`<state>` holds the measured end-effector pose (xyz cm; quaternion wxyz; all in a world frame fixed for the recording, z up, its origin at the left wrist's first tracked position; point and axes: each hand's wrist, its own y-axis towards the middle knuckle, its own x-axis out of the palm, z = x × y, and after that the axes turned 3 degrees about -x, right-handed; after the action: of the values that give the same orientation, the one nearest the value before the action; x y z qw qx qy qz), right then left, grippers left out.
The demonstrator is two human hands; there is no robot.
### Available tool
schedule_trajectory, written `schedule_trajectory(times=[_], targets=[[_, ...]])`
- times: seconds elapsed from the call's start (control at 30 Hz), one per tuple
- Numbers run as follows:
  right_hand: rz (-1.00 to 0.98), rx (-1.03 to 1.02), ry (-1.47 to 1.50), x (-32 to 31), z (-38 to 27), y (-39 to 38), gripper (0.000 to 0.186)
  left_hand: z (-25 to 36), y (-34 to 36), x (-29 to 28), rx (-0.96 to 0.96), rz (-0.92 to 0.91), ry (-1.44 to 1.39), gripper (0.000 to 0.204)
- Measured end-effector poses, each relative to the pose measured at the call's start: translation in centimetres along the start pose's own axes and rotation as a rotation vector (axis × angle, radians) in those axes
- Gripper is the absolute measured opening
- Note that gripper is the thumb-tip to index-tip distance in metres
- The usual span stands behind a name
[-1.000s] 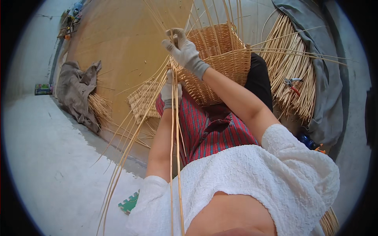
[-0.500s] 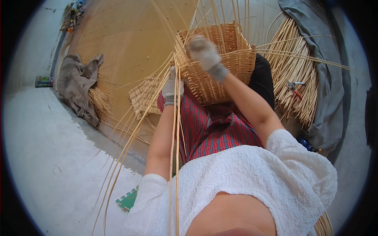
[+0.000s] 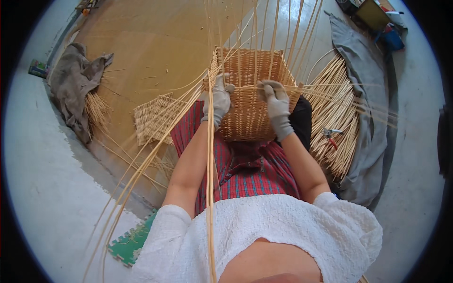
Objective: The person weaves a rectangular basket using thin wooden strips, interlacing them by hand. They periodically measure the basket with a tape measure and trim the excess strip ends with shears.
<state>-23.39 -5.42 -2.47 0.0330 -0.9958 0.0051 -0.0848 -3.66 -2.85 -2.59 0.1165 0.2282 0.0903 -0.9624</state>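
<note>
A woven wicker basket (image 3: 245, 120) rests on my lap, with tall upright canes (image 3: 255, 52) rising from its sides. My left hand (image 3: 218, 101), in a grey-white glove, is closed on the basket's near rim close to its left corner. Toward the right end of that rim, my gloved right hand (image 3: 276, 104) has its fingers curled in a pinch on a thin cane strand (image 3: 245, 87), which runs along the rim between both hands. Long loose canes (image 3: 209, 174) hang from the left corner toward me, passing over my left side.
A bundle of canes (image 3: 332, 113) lies at right on a grey cloth (image 3: 377, 127), with red-handled pliers (image 3: 332, 136) on top. At left are a flat woven panel (image 3: 155, 118) and a cloth-covered cane bundle (image 3: 78, 85). Green foam matting (image 3: 130, 243) lies lower left.
My right hand has come down from above the basket to its near rim. My left hand has moved up to the rim from just below the corner. The loose canes at right have shifted.
</note>
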Motion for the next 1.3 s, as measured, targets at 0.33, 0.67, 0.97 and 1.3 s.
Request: schedule_trajectory(times=[0.33, 0.67, 0.97, 1.3], targets=[[-0.157, -0.543, -0.037, 0.2, 0.0, 3.5, 0.026, -3.0, 2.3, 2.0, 0.261, 0.154, -0.192, 0.018], [-0.159, -0.264, 0.142, -0.1, -3.1, -3.3, 0.016, 3.0, 1.7, 3.4, -0.232, 0.238, -0.661, 0.034], [0.101, -0.341, -0.129, -1.8, -3.8, 1.2, 0.033, -0.1, 3.2, 6.6, 0.374, 0.152, 0.348, 0.041], [-0.126, -0.317, -0.141, -10.6, -2.2, -1.5, 0.039, 6.1, 1.1, 6.3, -0.121, -0.243, -0.053, 0.040]])
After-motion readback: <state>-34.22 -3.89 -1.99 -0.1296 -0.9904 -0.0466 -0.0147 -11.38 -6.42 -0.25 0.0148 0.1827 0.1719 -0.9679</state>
